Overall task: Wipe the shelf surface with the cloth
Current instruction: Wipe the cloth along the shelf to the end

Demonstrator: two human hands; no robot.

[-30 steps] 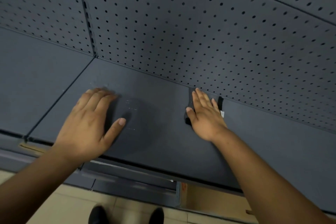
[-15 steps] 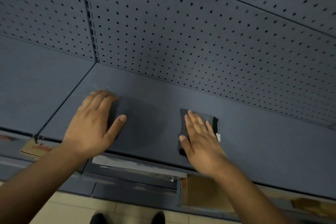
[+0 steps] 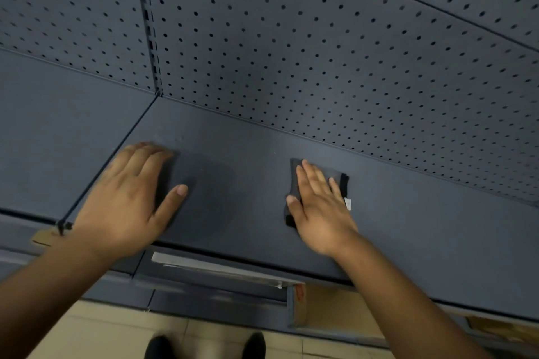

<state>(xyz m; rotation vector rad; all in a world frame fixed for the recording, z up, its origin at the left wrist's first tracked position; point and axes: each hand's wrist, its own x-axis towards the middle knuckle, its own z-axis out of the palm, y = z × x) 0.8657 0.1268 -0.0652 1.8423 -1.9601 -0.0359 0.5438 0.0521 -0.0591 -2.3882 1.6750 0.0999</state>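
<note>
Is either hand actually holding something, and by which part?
Nothing is gripped. The right hand lies flat on the dark cloth, pressing its middle onto the shelf. The left hand rests bare on the shelf.

Likely a shop: pegboard backing (image 3: 320, 46), metal shelf (image 3: 248, 160).

Dark grey shelf (image 3: 256, 151), flat panel, perforated back panel (image 3: 291, 46) rising along its rear edge. On it: folded dark cloth (image 3: 294, 181), right of centre, under flat right hand (image 3: 320, 210); left hand (image 3: 128, 198) flat near the left seam.
</note>
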